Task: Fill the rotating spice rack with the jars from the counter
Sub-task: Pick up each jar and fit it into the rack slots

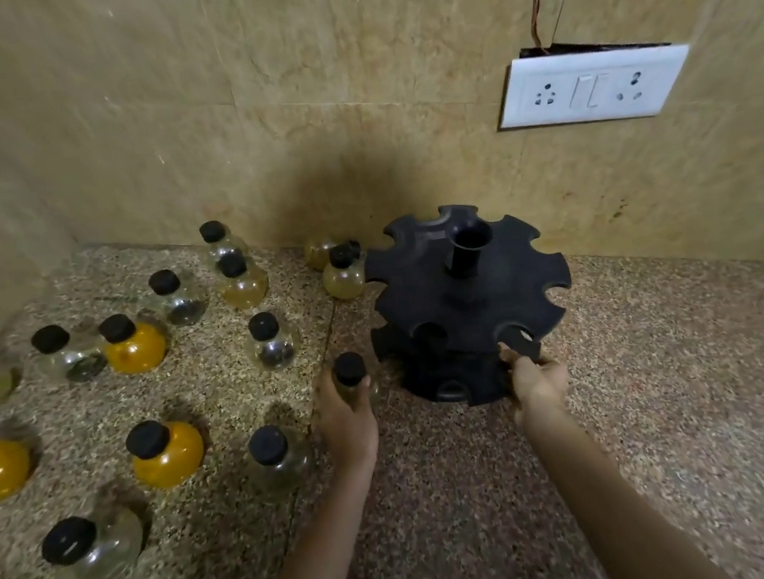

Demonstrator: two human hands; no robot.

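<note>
A black two-tier rotating spice rack (470,296) stands on the speckled counter (683,393) near the wall, its notched slots holding no jars that I can see. My left hand (348,423) is closed around a clear jar with a black cap (349,368), just left of the rack's lower tier. At the rack's lower front edge my right hand (535,380) pinches a small black piece (524,342); whether that piece is a cap or part of the rack is unclear. Several round black-capped jars, such as an orange one (166,453) and a clear one (279,458), stand left of the rack.
Two pale yellow jars (343,273) sit against the rack's far left side by the wall. A white socket and switch plate (590,84) is on the tiled wall above right. A seam (324,347) runs across the counter beside my left hand.
</note>
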